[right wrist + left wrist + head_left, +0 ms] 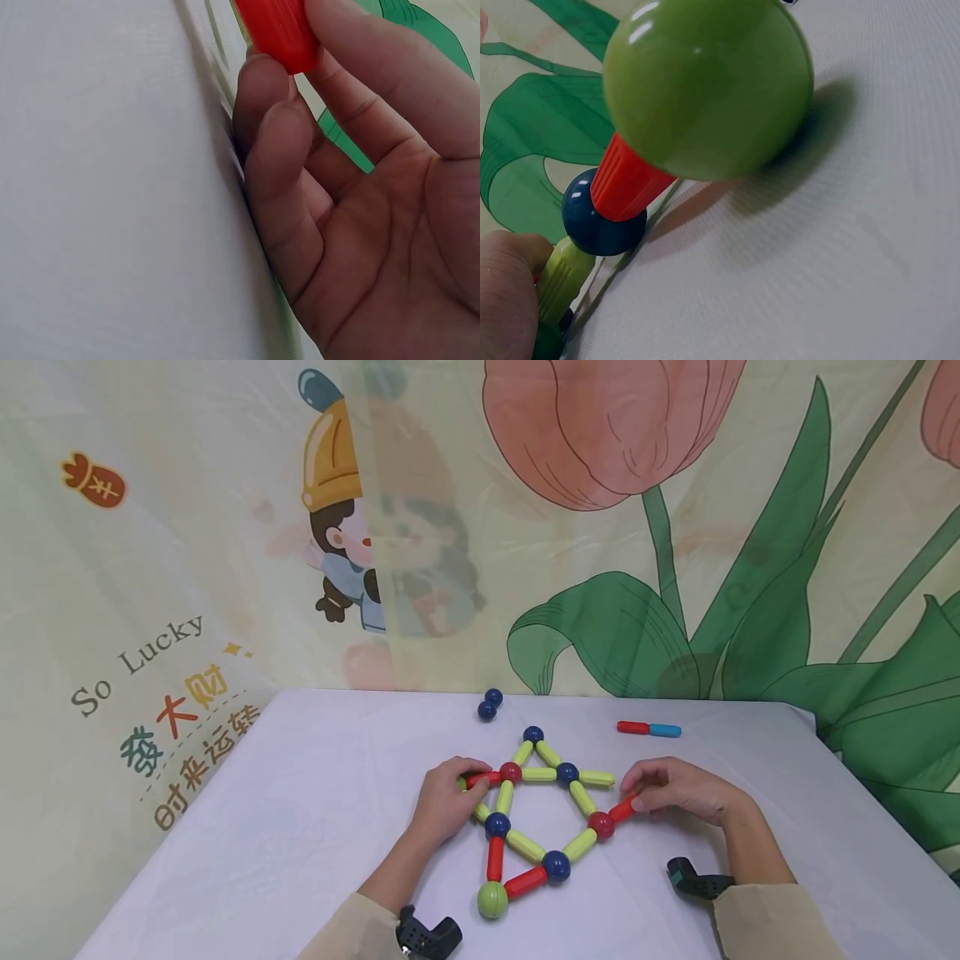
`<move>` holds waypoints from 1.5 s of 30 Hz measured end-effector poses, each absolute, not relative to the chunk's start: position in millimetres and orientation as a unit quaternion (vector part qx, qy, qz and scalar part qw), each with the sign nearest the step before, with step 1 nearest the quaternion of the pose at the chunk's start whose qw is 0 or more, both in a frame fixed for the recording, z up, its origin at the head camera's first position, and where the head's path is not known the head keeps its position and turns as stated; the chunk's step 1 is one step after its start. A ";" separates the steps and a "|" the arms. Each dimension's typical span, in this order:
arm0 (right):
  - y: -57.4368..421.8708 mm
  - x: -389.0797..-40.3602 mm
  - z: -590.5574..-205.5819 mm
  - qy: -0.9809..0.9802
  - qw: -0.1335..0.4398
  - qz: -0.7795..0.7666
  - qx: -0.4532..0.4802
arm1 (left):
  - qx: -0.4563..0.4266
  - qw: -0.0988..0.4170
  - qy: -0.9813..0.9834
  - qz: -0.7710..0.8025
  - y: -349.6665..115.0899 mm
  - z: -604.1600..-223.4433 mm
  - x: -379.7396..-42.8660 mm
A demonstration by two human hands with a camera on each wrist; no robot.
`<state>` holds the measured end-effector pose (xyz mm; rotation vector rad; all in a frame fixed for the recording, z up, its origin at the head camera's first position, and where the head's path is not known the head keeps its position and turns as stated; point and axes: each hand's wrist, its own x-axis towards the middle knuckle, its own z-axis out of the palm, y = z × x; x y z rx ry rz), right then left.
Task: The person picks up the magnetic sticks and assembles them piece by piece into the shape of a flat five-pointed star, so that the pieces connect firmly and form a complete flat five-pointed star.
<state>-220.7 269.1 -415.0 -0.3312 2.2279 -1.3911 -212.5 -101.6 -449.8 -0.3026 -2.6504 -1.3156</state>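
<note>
A flat frame of connected balls and rods lies on the table, with light-green rods (527, 846) forming its central ring. My left hand (446, 797) pinches a red rod (489, 778) at the ring's upper left, partly covering a green ball (461, 783) at its end. On the right side, my right hand (686, 787) pinches another red rod (622, 811) between thumb and finger; its far end meets a red ball (601, 825). Nearest me, two red rods join a large green ball (492, 900), which looms close in the left wrist view.
Two loose dark-blue balls (487, 710) sit near the table's back edge. A red rod (632, 727) and a blue rod (665, 731) lie end to end at the back right. A printed cloth (442, 527) hangs behind the white table (337, 760).
</note>
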 end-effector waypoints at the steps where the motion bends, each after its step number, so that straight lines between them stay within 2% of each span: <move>1: 268.8 -220.8 -415.4 0.817 0.240 -0.511 -0.119 | -0.101 0.083 -0.888 -0.441 -101.6 -449.8 -212.4; 14: 264.0 -223.6 -421.9 0.824 0.203 -0.525 -0.068 | -0.099 0.083 -0.889 -0.438 -101.4 -449.9 -212.3; 37: 262.4 -226.8 -423.5 0.813 0.186 -0.550 -0.036 | -0.105 0.086 -0.886 -0.442 -101.4 -451.3 -213.9; 45: 252.0 -229.3 -408.1 0.850 0.123 -0.511 -0.049 | -0.108 0.081 -0.886 -0.444 -101.3 -451.3 -213.7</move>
